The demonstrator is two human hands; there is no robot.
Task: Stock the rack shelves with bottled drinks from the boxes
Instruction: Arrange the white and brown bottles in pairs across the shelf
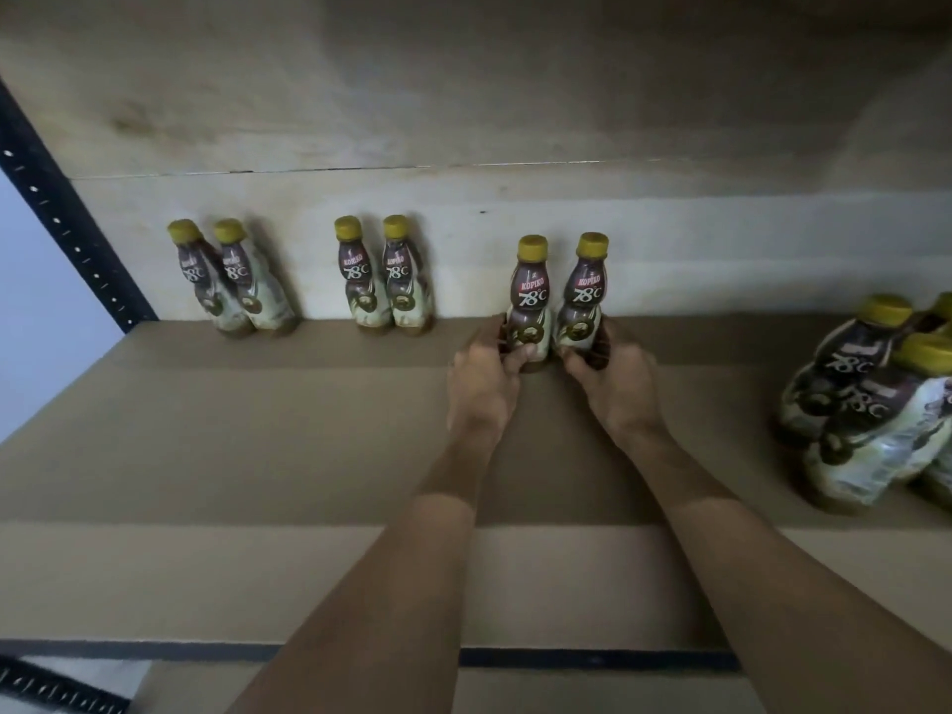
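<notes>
Your left hand (484, 383) curls round the base of one yellow-capped brown plastic coffee bottle (529, 296), your right hand (615, 386) round its twin (584, 293), both upright near the cardboard-lined shelf's (257, 430) back edge. Full, they likely feel weighty, stiff and slick; hold low.

Shop stockroom, slotted metal rack upright (67, 219), cardboard-lined shelf (257, 430), paired coffee bottles (384, 275)

Brown shelf (257, 430), upright yellow-capped bottles (384, 275) along back
</notes>
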